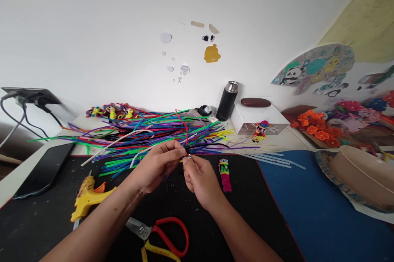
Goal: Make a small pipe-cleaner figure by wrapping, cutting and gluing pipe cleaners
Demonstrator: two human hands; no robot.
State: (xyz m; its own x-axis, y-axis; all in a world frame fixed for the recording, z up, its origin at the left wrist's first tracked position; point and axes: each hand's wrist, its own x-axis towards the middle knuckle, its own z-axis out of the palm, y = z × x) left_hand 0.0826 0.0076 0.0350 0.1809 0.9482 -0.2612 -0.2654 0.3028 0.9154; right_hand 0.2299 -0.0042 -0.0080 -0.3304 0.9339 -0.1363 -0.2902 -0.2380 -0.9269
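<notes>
My left hand (160,161) and my right hand (201,178) meet fingertip to fingertip above the black mat, both closed in a pinch. A black pipe cleaner (212,145) runs out to the right from the left fingertips. Between my right thumb and finger is a tiny pale bit, too small to name. Just behind the hands lies a big heap of coloured pipe cleaners (147,131). Right of my right hand lies a small figure with a green top and magenta lower part (225,176). Scissors (154,233) with red and yellow handles lie nearer me, below the hands.
A yellow glue gun (88,198) and a black phone (44,169) lie on the left. Behind are a black flask (227,102) and a white box (257,116) with a small doll (260,131). Clear glue sticks (273,159) and a round basket (332,176) are on the right.
</notes>
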